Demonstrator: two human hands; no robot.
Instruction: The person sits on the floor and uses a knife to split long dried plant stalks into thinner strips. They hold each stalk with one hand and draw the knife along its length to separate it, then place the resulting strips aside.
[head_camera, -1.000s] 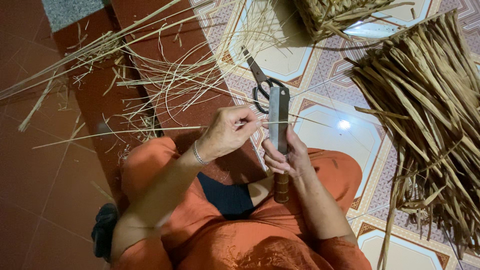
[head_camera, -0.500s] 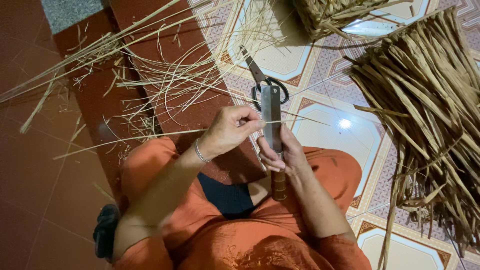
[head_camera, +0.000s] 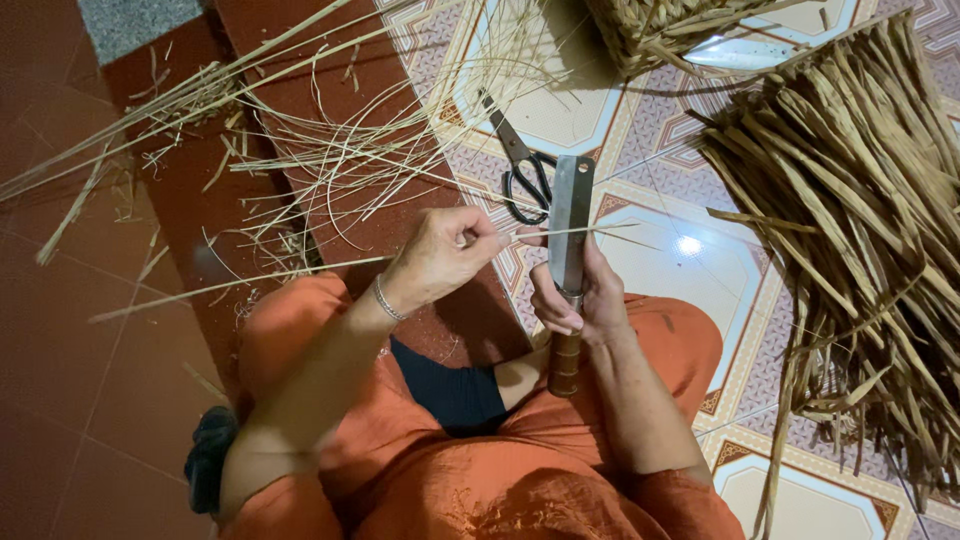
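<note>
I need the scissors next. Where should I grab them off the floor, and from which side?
Take the scissors by the black loop handles, which lie at the end nearest the person, just left of the knife blade held by the right hand. Come from above and the left, since the knife crowds the right side. The closed blades point away, towards the basket.

packages: none in sight
labels: none on anything here
signs: none on the floor or nearby
screens: none anywhere in view
</note>
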